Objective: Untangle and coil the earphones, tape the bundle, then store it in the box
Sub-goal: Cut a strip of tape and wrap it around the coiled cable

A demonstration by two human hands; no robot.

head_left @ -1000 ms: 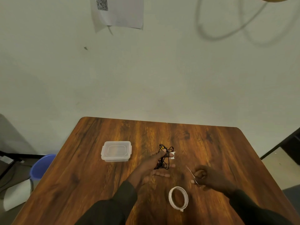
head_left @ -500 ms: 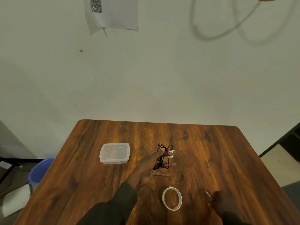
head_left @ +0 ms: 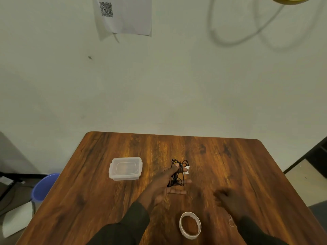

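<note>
Bare table (head_left: 221,156) between box (head_left: 125,168) and left hand (head_left: 165,184); tape roll (head_left: 190,225) sits near front edge.

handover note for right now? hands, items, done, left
Left hand: holds the coiled black earphones, a white tape piece at the fingertips.
Right hand: blurred, low over the table, grip unclear; scissors lie beside it.
Tape roll: near edge, on its side.
Clear box: lid on, left of the bundle.
Done: coiling. Left: finish taping, open box, store bundle.
</note>
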